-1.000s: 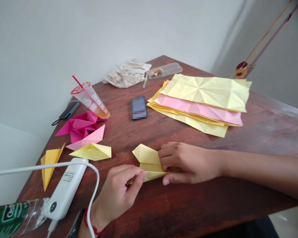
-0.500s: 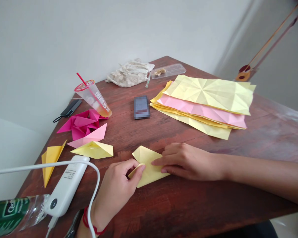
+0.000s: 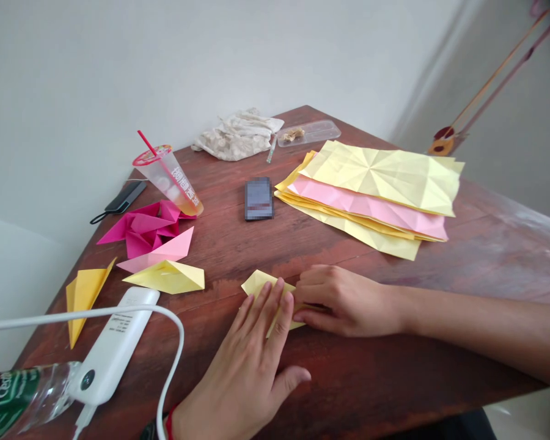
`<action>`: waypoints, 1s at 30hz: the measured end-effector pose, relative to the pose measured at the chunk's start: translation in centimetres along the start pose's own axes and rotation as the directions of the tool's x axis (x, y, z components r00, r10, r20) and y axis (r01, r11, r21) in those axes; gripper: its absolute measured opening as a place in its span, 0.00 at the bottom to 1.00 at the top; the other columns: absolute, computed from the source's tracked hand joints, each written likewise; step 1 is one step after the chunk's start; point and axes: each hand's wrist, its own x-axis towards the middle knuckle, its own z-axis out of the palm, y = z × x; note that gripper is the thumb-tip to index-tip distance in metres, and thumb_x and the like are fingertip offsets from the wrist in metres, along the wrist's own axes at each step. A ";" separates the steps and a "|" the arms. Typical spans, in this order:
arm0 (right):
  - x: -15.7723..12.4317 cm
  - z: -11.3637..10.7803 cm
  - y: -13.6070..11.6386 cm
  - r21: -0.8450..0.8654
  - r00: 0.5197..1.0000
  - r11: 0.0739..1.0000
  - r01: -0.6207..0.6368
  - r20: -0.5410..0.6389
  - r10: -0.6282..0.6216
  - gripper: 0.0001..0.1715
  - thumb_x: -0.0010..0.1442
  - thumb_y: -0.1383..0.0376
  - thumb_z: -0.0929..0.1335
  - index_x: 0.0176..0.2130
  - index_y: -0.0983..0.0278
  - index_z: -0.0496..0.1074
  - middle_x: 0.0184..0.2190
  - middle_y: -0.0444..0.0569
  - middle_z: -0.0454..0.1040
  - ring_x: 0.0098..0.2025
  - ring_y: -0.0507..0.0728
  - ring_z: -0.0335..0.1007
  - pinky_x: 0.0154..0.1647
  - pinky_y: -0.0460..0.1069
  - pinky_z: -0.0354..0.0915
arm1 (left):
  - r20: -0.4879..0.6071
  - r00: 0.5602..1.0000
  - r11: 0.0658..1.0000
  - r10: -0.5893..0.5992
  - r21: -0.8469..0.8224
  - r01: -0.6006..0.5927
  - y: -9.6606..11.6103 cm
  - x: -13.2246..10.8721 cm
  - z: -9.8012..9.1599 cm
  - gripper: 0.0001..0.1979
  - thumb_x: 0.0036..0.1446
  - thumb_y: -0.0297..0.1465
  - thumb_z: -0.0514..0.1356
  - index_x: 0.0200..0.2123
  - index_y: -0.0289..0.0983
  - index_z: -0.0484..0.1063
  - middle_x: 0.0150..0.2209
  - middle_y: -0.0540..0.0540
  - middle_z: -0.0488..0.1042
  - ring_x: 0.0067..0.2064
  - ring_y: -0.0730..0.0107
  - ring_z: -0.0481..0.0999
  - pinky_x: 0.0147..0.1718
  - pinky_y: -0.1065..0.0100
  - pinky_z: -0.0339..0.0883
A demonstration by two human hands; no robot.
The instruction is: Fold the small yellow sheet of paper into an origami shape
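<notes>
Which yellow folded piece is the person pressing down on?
The small yellow folded piece between both hands: the left hand lies flat on it, the right hand touches its edge. The pale yellow kite and darker yellow piece lie untouched, left.

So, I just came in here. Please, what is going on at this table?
A person is working on a folded yellow paper piece on a wooden table. The left hand presses flat on it, and the right hand pinches its other end. A magenta folded piece lies to the left, and a stack of creased paper sheets lies farther back.
</notes>
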 end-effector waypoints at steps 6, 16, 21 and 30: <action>0.0 -2.8 -0.5 0.050 0.959 0.969 -0.240 0.167 0.229 0.11 0.62 0.59 0.71 0.38 0.65 0.73 0.25 0.42 0.73 0.25 0.50 0.66 0.27 0.45 0.57 | 0.002 1.000 0.998 -0.001 0.056 0.001 -0.1 -0.5 0.3 0.42 0.65 0.48 0.55 0.73 0.37 0.40 0.72 0.36 0.49 0.71 0.47 0.53 0.65 0.48 0.56; -1.1 -4.9 -1.8 -0.029 0.859 0.917 -0.398 0.338 0.384 0.06 0.63 0.64 0.70 0.33 0.62 0.76 0.29 0.46 0.77 0.28 0.53 0.69 0.28 0.47 0.62 | -0.225 0.974 0.993 -0.002 0.112 0.028 0.1 -1.4 1.9 0.39 0.66 0.48 0.53 0.72 0.36 0.47 0.70 0.39 0.55 0.69 0.50 0.59 0.65 0.53 0.54; -1.4 -5.0 -1.9 -0.032 0.845 0.898 -0.438 0.326 0.423 0.05 0.61 0.65 0.70 0.33 0.62 0.77 0.30 0.46 0.76 0.29 0.53 0.69 0.29 0.47 0.62 | -0.211 0.977 0.988 -0.026 0.141 0.056 0.3 -1.6 2.0 0.35 0.67 0.45 0.52 0.72 0.38 0.49 0.71 0.43 0.53 0.71 0.52 0.55 0.66 0.55 0.52; -1.3 -5.1 -1.5 0.014 0.819 0.888 -0.460 0.393 0.419 0.05 0.59 0.68 0.71 0.30 0.65 0.76 0.29 0.45 0.75 0.29 0.50 0.69 0.29 0.45 0.61 | -0.206 0.978 0.986 -0.024 0.155 0.057 0.2 -1.6 2.2 0.35 0.67 0.47 0.53 0.71 0.39 0.52 0.71 0.43 0.53 0.71 0.52 0.53 0.67 0.54 0.48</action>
